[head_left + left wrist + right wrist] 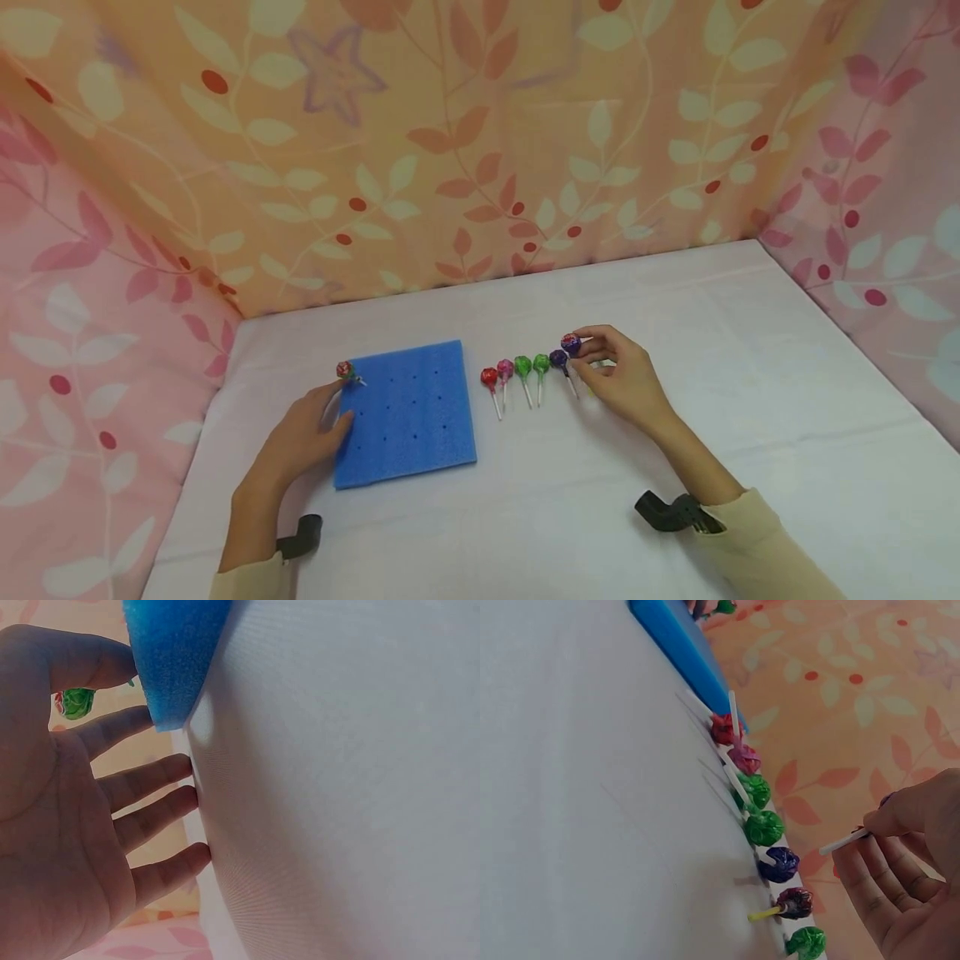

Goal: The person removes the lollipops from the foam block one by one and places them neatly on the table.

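Observation:
My right hand (618, 375) pinches a purple-wrapped lollipop (571, 343) between thumb and fingers, above the table at the right end of a lollipop row. In the right wrist view, its white stick (844, 842) points out from the fingertips while the thumb covers most of the candy. My left hand (300, 437) rests along the left edge of a blue foam board (420, 417) dotted with small holes, its fingers extended and thumb at the top edge. A red-and-green lollipop (345, 369) stands in the board's far left corner, beside the left fingertips.
Right of the board lie a red lollipop (489, 377), a pink one (505, 368), two green ones (522, 365) and a purple one (558, 358). The right wrist view adds a dark lollipop (795, 903) with a yellow stick and another green one (807, 943). Patterned curtains (450, 167) enclose the white table.

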A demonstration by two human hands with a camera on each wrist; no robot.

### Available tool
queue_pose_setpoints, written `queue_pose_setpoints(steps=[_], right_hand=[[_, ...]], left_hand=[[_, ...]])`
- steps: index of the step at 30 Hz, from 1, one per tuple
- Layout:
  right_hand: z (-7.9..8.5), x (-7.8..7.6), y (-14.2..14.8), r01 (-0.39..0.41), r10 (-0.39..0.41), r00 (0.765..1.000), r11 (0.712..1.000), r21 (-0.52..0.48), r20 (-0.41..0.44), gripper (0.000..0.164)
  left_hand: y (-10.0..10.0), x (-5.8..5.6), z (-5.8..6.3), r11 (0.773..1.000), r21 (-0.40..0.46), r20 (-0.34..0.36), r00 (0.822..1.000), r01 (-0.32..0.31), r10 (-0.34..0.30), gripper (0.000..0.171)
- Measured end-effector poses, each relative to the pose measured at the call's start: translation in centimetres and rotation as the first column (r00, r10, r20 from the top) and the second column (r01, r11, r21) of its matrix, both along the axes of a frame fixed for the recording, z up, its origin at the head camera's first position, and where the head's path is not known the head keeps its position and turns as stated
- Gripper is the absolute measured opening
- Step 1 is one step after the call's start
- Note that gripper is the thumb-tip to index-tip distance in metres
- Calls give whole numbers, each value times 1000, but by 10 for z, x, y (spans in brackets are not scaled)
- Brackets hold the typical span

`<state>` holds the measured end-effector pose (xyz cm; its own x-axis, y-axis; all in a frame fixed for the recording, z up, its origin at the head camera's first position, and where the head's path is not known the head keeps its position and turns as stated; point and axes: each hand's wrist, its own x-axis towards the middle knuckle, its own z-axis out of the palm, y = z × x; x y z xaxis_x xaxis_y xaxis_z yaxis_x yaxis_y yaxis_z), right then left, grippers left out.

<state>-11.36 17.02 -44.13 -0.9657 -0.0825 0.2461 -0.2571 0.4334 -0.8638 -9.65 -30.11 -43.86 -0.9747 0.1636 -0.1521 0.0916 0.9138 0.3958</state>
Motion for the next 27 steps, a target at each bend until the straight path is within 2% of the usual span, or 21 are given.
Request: queue_pose_setpoints(steps=[5, 11, 16, 22, 27], right_hand=[[0, -3, 11, 27, -28, 1000, 997, 78, 4, 39], [1, -5, 27, 111, -109, 994, 981, 158, -20, 41], [-3, -11, 32, 125, -132, 991, 969, 213, 18, 41], [-9, -14, 42, 160, -184, 981, 949, 272, 67, 40], [-14, -16, 51, 159, -195, 977, 936, 314, 86, 40]], left_hand=[[-1, 1, 0, 1000, -7, -2, 1000, -14, 14, 68], [0, -2, -2, 1000, -4, 4, 1000, -12, 12, 69], [-5, -1, 1, 999, -30, -9, 1000, -28, 27, 69], [-3, -2, 1, 1000, -1, -16, 1000, -11, 11, 69], [-1, -2, -1, 1000, -2, -14, 1000, -7, 7, 69]])
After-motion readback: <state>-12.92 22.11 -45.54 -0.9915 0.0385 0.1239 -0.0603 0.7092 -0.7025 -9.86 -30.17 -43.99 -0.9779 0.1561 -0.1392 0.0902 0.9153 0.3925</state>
